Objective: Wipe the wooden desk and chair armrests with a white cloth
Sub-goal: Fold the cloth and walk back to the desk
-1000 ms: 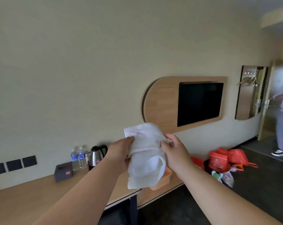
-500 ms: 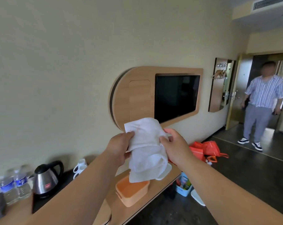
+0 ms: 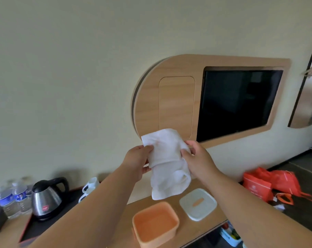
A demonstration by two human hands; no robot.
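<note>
Both hands are up at chest height. The left hand (image 3: 137, 161) and right hand (image 3: 198, 160) each pinch an upper edge of the white cloth (image 3: 169, 163), which hangs bunched in the air above the wooden desk (image 3: 141, 204). It looks like they're readying it. Best to fold it into a flat pad, shift the clutter aside, then make long strokes along the grain.

Quick count: one cloth, one open orange tub (image 3: 156, 225), one pale lid (image 3: 198, 204) beside it, one kettle (image 3: 46, 197), two white mugs (image 3: 89, 188), and water bottles (image 3: 10, 199), two for sure, maybe a third, blurred. No chair is in view.
</note>
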